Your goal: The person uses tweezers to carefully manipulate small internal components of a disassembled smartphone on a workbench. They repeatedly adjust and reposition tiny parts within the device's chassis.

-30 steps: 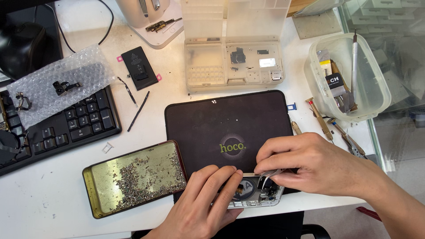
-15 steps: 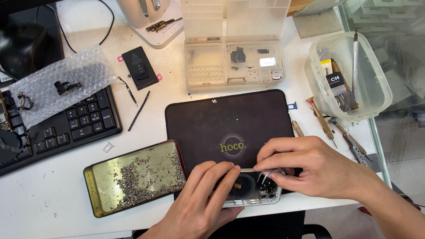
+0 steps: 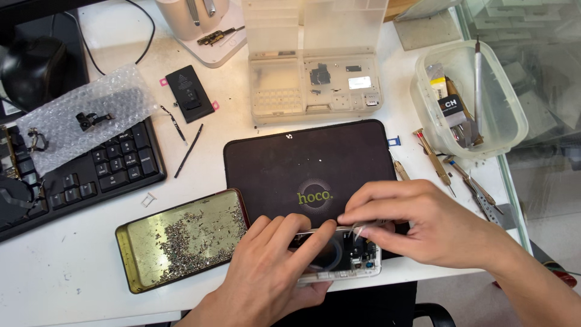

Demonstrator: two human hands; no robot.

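- A black keyboard (image 3: 91,172) lies at the left edge of the white table (image 3: 60,284), with a sheet of bubble wrap (image 3: 85,121) laid over its upper part and a small dark part resting on the wrap
- Just right of the wrap a small black phone battery (image 3: 189,94) lies flat, and two thin black strips lie beside it
- Near the front edge a shallow metal tin (image 3: 181,239) holds a scatter of tiny screws
- The left hand (image 3: 272,266) comes up from the bottom edge, just right of the tin; its fingers are curled over the left and top edge of an opened phone frame (image 3: 339,257), pinning it down
- The opened phone frame lies at the front edge of a black work mat (image 3: 290,163), inner parts facing up, a dark ring visible in its middle
- Behind the mat stands a clear parts organiser box (image 3: 315,79) with its lid raised
- The right hand (image 3: 423,227) reaches in from the right, thumb and forefinger pinched together on a thin metal tool (image 3: 357,229) whose tip meets the frame's upper right part
- The two hands are close together, fingertips almost touching over the frame
- Screwdrivers (image 3: 433,157) lie on the table right of the mat
- A clear plastic tub (image 3: 508,115) at the far right holds more tools
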